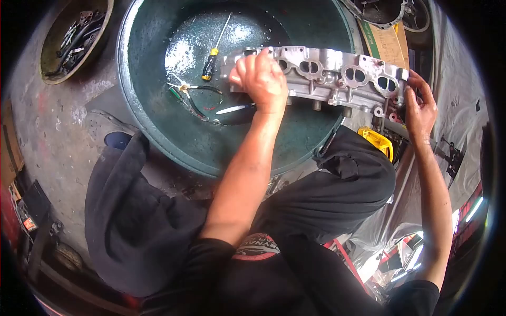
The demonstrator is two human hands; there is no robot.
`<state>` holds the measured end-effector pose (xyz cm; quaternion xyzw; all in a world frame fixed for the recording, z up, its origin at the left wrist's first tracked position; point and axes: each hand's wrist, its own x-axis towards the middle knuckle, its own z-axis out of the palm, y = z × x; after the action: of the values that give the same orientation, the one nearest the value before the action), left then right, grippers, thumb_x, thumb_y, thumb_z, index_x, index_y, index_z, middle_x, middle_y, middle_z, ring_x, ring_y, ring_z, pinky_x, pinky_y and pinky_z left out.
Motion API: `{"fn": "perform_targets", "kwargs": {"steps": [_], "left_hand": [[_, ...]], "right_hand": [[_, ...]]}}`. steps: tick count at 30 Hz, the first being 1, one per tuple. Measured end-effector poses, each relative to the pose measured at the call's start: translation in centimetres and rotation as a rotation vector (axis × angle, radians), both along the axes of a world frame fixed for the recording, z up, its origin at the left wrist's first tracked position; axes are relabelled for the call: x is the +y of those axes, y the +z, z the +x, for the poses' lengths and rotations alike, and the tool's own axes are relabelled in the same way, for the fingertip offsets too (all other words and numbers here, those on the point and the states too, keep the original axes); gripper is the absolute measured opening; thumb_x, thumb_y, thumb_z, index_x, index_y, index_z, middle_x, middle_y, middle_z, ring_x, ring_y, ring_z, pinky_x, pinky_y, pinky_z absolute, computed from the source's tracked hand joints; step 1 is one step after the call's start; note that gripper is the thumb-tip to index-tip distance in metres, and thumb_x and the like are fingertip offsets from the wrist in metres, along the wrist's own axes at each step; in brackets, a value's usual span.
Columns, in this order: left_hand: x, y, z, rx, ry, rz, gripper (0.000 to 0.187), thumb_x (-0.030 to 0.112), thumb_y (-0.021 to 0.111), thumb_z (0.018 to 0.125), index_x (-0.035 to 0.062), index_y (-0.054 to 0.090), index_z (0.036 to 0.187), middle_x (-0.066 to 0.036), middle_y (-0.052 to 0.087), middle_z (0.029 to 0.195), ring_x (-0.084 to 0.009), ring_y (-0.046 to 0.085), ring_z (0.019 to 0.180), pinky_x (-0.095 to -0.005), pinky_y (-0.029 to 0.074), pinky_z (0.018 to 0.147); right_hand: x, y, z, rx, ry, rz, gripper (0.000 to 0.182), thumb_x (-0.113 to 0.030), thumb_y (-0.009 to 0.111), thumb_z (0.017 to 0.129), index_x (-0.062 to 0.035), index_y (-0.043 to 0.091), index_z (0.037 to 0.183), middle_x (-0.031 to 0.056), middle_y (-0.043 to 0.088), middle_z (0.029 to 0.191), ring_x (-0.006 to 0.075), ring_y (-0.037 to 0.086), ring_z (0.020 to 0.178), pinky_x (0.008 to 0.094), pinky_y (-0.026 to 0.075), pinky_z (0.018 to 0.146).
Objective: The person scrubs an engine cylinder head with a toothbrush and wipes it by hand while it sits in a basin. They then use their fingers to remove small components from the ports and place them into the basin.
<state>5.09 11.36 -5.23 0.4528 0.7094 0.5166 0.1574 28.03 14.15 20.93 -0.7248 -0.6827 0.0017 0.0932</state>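
Observation:
A grey metal cylinder head [328, 59], with a row of oval ports along its face, lies across the right side of a large green tub [132, 100]. My left hand [262, 84] is closed over its left end, the fingers curled across the top edge. At the other end my right hand [422, 108] grips the corner, the thumb on the near side; part of these fingers is hidden behind the metal. Inside the tub, left of the cylinder head, lie a yellow-and-black screwdriver [210, 63], pliers [184, 97] with dark handles and a slim white-tipped tool [234, 109].
A round bowl [48, 78] of dark metal parts stands at the upper left. Beyond the tub's right side are a cardboard box [383, 45] and a metal housing [377, 13]. A yellow object [377, 141] sits beside my right knee [363, 179].

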Motion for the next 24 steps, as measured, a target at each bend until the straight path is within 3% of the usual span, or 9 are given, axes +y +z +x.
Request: {"fn": "perform_targets", "kwargs": {"steps": [6,10,16,19,24], "left_hand": [[-3.5,1.4,3.2,-0.058,-0.217,0.024,0.029,0.008,0.066,0.08,0.0046,0.07,0.109,-0.007,0.061,0.095,-0.03,0.052,0.099,-0.0509,0.032,0.093],[-2.9,1.3,3.0,0.065,-0.248,0.054,0.034,0.008,0.068,0.076,0.0052,0.069,0.11,-0.007,0.058,0.092,-0.0289,0.053,0.098,-0.0494,0.032,0.093],[-3.2,2.0,3.5,-0.001,-0.233,0.067,0.028,0.006,0.065,0.078,0.0053,0.068,0.106,-0.008,0.061,0.094,-0.0296,0.053,0.098,-0.0506,0.032,0.092],[-2.3,1.3,3.2,-0.041,-0.217,0.022,0.027,0.006,0.065,0.078,0.0042,0.068,0.105,-0.008,0.061,0.094,-0.0306,0.053,0.099,-0.0507,0.033,0.09],[-3.0,1.5,3.3,-0.001,-0.24,0.08,0.027,0.005,0.063,0.078,0.0036,0.067,0.105,-0.009,0.06,0.091,-0.03,0.053,0.095,-0.0497,0.034,0.089]], "right_hand": [[0.0,0.1,-0.4,-0.016,-0.061,-0.026,0.028,-0.019,0.064,0.091,-0.0026,0.069,0.113,0.0091,0.07,0.125,0.0194,0.064,0.115,0.0331,0.051,0.096],[0.1,0.1,-0.2,0.017,-0.055,-0.031,0.029,-0.019,0.064,0.092,-0.0037,0.069,0.115,0.0073,0.071,0.12,0.019,0.065,0.111,0.0331,0.051,0.096],[0.0,-0.1,0.3,0.023,-0.041,-0.011,0.029,-0.017,0.066,0.091,-0.0044,0.069,0.117,0.0054,0.071,0.113,0.0139,0.064,0.105,0.031,0.051,0.095],[0.1,0.3,0.3,0.089,-0.052,-0.04,0.029,-0.016,0.066,0.091,-0.0053,0.069,0.117,0.0054,0.071,0.114,0.0147,0.064,0.107,0.0327,0.051,0.096],[0.0,-0.1,-0.2,0.029,-0.009,0.012,0.026,-0.017,0.067,0.091,-0.0035,0.07,0.113,0.0065,0.073,0.115,0.0138,0.065,0.104,0.0283,0.05,0.09]]}}
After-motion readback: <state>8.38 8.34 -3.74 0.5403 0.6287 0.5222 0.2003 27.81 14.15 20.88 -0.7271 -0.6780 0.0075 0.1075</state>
